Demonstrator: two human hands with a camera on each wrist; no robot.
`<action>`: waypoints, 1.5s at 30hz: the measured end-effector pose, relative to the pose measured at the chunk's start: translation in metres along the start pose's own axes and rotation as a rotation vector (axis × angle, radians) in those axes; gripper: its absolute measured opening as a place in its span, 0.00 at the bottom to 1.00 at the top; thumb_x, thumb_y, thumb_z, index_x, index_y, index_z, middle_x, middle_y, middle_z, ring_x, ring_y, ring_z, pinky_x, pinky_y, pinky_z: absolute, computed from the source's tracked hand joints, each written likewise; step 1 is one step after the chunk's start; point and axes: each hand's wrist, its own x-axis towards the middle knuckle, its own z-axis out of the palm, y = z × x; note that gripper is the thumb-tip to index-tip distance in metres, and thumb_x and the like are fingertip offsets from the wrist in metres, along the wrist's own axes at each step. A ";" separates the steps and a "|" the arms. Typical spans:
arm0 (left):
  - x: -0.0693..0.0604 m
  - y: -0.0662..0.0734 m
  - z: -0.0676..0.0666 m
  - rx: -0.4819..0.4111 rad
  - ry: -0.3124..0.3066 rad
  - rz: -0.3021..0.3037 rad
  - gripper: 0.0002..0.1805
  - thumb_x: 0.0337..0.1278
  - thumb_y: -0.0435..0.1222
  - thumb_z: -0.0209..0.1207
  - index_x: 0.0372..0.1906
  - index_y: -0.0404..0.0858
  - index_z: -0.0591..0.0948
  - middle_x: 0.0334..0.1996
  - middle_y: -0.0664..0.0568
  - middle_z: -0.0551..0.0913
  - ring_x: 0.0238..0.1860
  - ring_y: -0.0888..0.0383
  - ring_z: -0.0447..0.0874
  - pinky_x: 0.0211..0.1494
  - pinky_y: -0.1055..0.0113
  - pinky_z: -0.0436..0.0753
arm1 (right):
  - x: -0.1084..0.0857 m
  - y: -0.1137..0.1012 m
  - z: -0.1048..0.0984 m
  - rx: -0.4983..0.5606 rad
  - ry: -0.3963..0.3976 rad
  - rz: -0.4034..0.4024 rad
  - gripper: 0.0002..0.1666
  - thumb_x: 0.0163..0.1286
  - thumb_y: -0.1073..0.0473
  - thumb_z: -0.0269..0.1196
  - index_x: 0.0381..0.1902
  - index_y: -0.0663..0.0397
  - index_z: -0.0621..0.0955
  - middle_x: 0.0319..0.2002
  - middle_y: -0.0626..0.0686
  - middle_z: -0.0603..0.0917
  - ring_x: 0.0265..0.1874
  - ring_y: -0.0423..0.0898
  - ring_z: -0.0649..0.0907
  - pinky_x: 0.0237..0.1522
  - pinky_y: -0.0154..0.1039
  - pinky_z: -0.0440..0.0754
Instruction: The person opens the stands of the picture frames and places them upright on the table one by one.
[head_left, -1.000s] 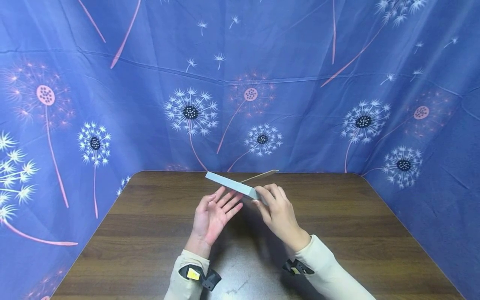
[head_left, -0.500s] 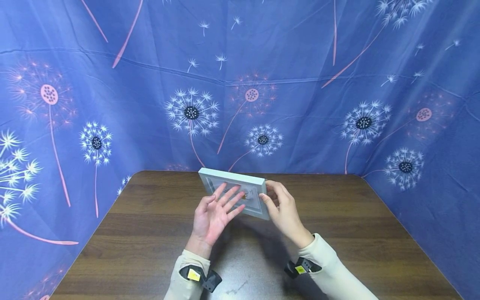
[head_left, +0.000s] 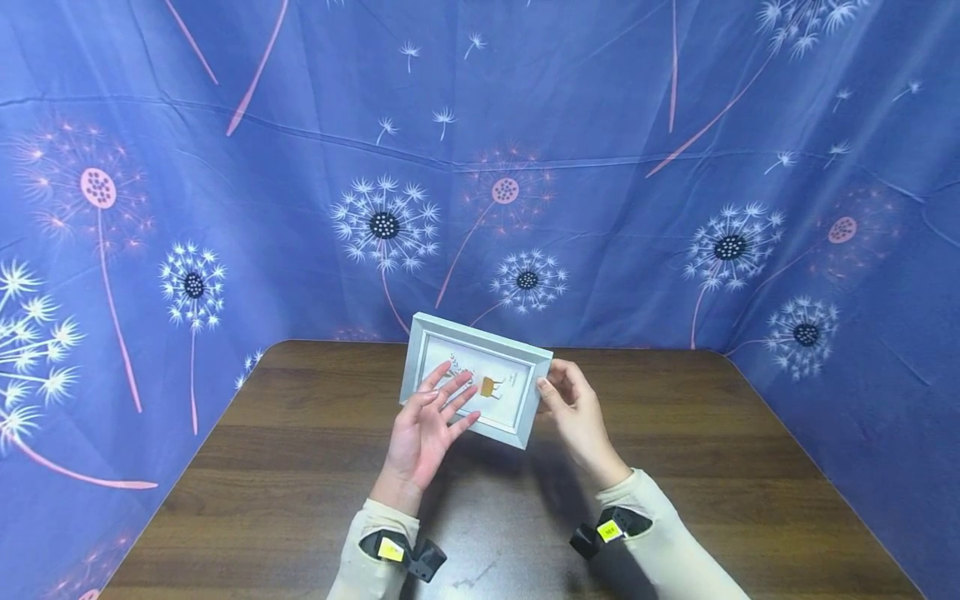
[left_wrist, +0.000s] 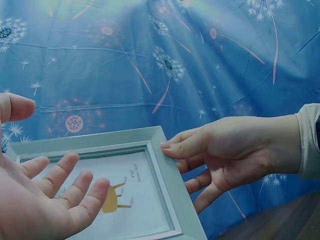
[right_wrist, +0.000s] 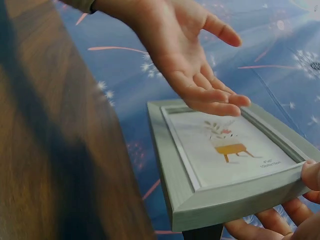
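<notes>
A pale grey-green picture frame [head_left: 536,392] is held up above the table, tilted, its front facing the person. The picture [right_wrist: 227,145] inside shows a deer-like figure and small print, lying sideways in the head view. My right hand [head_left: 581,421] pinches the frame's right edge, thumb on the front and fingers behind. My left hand [head_left: 423,437] is spread, palm up, in front of the picture; its fingers [left_wrist: 90,205] hide part of it. Whether the left fingertips touch the picture I cannot tell. At the back, a dark piece [right_wrist: 202,233] shows under the frame in the right wrist view.
A brown wood-grain table [head_left: 300,467] lies below both hands. Behind and at both sides hangs a blue cloth [head_left: 600,208] with a dandelion print. A black wrist camera [head_left: 405,554] sits on the left sleeve, another wrist camera [head_left: 611,531] on the right.
My right hand has turned the frame from nearly edge-on to face the person, so the picture now shows. The left hand has stayed almost in place.
</notes>
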 end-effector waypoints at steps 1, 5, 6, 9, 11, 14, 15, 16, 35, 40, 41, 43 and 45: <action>0.000 0.000 0.000 0.014 0.019 0.003 0.31 0.68 0.34 0.33 0.75 0.32 0.52 0.63 0.43 0.71 0.67 0.43 0.66 0.60 0.54 0.75 | 0.000 0.001 0.000 0.032 0.006 0.019 0.16 0.73 0.71 0.55 0.57 0.71 0.72 0.40 0.56 0.78 0.34 0.39 0.81 0.31 0.40 0.86; 0.001 -0.001 0.001 0.055 0.081 0.004 0.25 0.69 0.35 0.35 0.69 0.35 0.60 0.59 0.45 0.73 0.63 0.46 0.70 0.58 0.56 0.76 | 0.002 0.004 -0.001 0.164 0.021 0.089 0.17 0.75 0.70 0.53 0.58 0.72 0.69 0.39 0.51 0.79 0.30 0.40 0.82 0.29 0.41 0.86; 0.001 -0.001 0.001 0.065 0.094 0.005 0.23 0.70 0.35 0.35 0.67 0.35 0.62 0.58 0.46 0.74 0.62 0.47 0.70 0.58 0.57 0.76 | 0.002 0.004 -0.002 0.197 0.024 0.104 0.17 0.75 0.70 0.53 0.59 0.71 0.68 0.39 0.50 0.79 0.29 0.40 0.82 0.29 0.41 0.86; 0.001 -0.002 0.001 0.092 0.137 0.013 0.18 0.70 0.34 0.37 0.60 0.38 0.66 0.52 0.49 0.76 0.59 0.50 0.73 0.57 0.57 0.76 | 0.003 0.005 -0.002 0.285 0.039 0.152 0.15 0.76 0.68 0.52 0.57 0.66 0.68 0.37 0.49 0.80 0.26 0.41 0.82 0.27 0.43 0.86; 0.001 -0.003 0.000 0.109 0.164 0.021 0.15 0.69 0.34 0.38 0.56 0.39 0.68 0.49 0.50 0.78 0.56 0.52 0.75 0.57 0.57 0.76 | 0.003 0.006 -0.003 0.331 0.055 0.175 0.12 0.77 0.67 0.51 0.55 0.62 0.69 0.37 0.48 0.80 0.26 0.41 0.82 0.27 0.43 0.86; 0.001 -0.005 -0.001 0.124 0.200 0.031 0.12 0.69 0.34 0.40 0.52 0.41 0.70 0.46 0.51 0.79 0.54 0.53 0.77 0.56 0.57 0.77 | 0.003 0.008 -0.003 0.393 0.077 0.193 0.09 0.78 0.67 0.50 0.53 0.58 0.69 0.36 0.48 0.80 0.26 0.41 0.82 0.28 0.43 0.87; 0.001 -0.005 -0.002 0.125 0.211 0.032 0.12 0.69 0.33 0.41 0.52 0.41 0.71 0.45 0.51 0.79 0.53 0.54 0.78 0.55 0.57 0.77 | 0.003 0.009 -0.003 0.413 0.082 0.196 0.09 0.78 0.67 0.50 0.52 0.57 0.69 0.36 0.48 0.80 0.27 0.41 0.82 0.28 0.43 0.87; 0.002 -0.006 -0.002 0.123 0.219 0.034 0.12 0.69 0.33 0.41 0.51 0.41 0.71 0.45 0.51 0.80 0.53 0.54 0.78 0.55 0.58 0.77 | 0.003 0.010 -0.002 0.428 0.089 0.196 0.08 0.78 0.67 0.50 0.52 0.57 0.69 0.36 0.48 0.80 0.27 0.41 0.82 0.28 0.43 0.87; 0.007 -0.016 -0.015 0.125 0.314 0.034 0.16 0.69 0.31 0.46 0.58 0.36 0.72 0.52 0.47 0.78 0.55 0.50 0.78 0.53 0.59 0.78 | -0.005 0.019 0.010 0.621 0.212 0.253 0.08 0.80 0.61 0.47 0.53 0.54 0.68 0.38 0.50 0.79 0.28 0.42 0.84 0.31 0.45 0.87; 0.009 -0.017 -0.016 0.134 0.313 0.036 0.25 0.69 0.30 0.46 0.69 0.29 0.64 0.64 0.38 0.71 0.59 0.49 0.75 0.56 0.59 0.78 | -0.009 0.020 0.018 0.654 0.232 0.245 0.10 0.80 0.60 0.46 0.55 0.54 0.67 0.40 0.51 0.81 0.30 0.43 0.84 0.34 0.48 0.87; 0.009 -0.017 -0.016 0.132 0.311 0.037 0.26 0.69 0.30 0.46 0.70 0.28 0.62 0.65 0.37 0.69 0.60 0.48 0.75 0.57 0.59 0.78 | -0.010 0.020 0.019 0.663 0.236 0.245 0.10 0.81 0.60 0.45 0.55 0.55 0.67 0.40 0.51 0.82 0.30 0.43 0.84 0.35 0.48 0.87; 0.010 -0.017 -0.016 0.138 0.304 0.040 0.28 0.69 0.30 0.45 0.72 0.27 0.60 0.66 0.36 0.68 0.61 0.49 0.74 0.58 0.59 0.77 | -0.013 0.020 0.023 0.676 0.242 0.244 0.10 0.81 0.60 0.45 0.55 0.55 0.66 0.41 0.52 0.81 0.31 0.44 0.84 0.36 0.49 0.87; 0.010 -0.017 -0.016 0.138 0.300 0.045 0.28 0.70 0.30 0.45 0.72 0.27 0.59 0.66 0.38 0.70 0.60 0.51 0.76 0.59 0.59 0.77 | -0.017 0.020 0.026 0.689 0.249 0.247 0.10 0.81 0.60 0.44 0.55 0.56 0.66 0.41 0.53 0.81 0.32 0.45 0.84 0.37 0.50 0.86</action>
